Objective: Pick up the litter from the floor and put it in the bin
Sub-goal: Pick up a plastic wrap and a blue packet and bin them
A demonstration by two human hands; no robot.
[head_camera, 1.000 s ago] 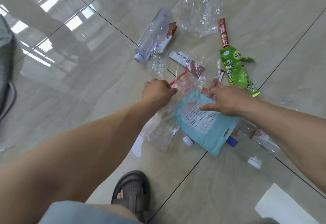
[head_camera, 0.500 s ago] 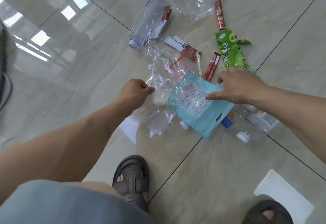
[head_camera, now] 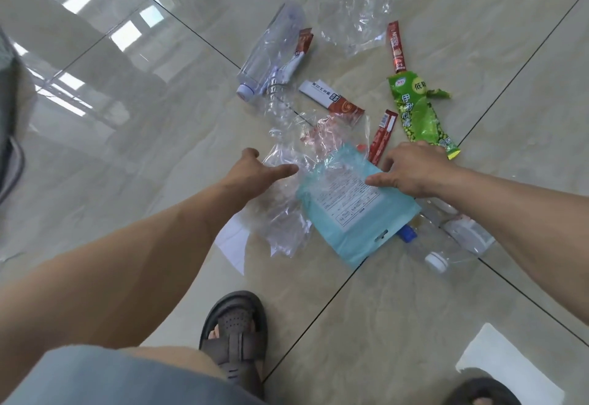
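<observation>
Spread and reaching, the left hand (head_camera: 255, 172) has its fingers out straight, the tips just touching the crumpled clear plastic wrap (head_camera: 287, 213) without closing on it. That looks like an approach: the film is limp and see-through, so the hand would need to gather it in a fistful, not pinch an edge. Half a second ago this hand was curled into a loose fist at the same wrap; now it has opened, thumb lifted away.

Right of those fingertips lies the teal pouch (head_camera: 357, 213), its near corner overlapping the wrap. The right hand (head_camera: 414, 172) presses on the pouch's far edge with the forefinger extended flat across the printed label; whether the thumb is tucked under the edge I cannot tell. I judge it is pinning the pouch down so the left hand can draw the film free. Its pose matches the earlier frames closely.

Beyond the right hand sit the red sachets (head_camera: 382, 136) and the green snack packet (head_camera: 420, 114), touching its knuckles; below the wrist are two clear bottles (head_camera: 446, 251). Far above the left hand lies another clear bottle (head_camera: 271, 54).

All the litter is on the floor (head_camera: 127, 149), nothing lifted yet. No bin is in view, so the carry direction is unknown.
</observation>
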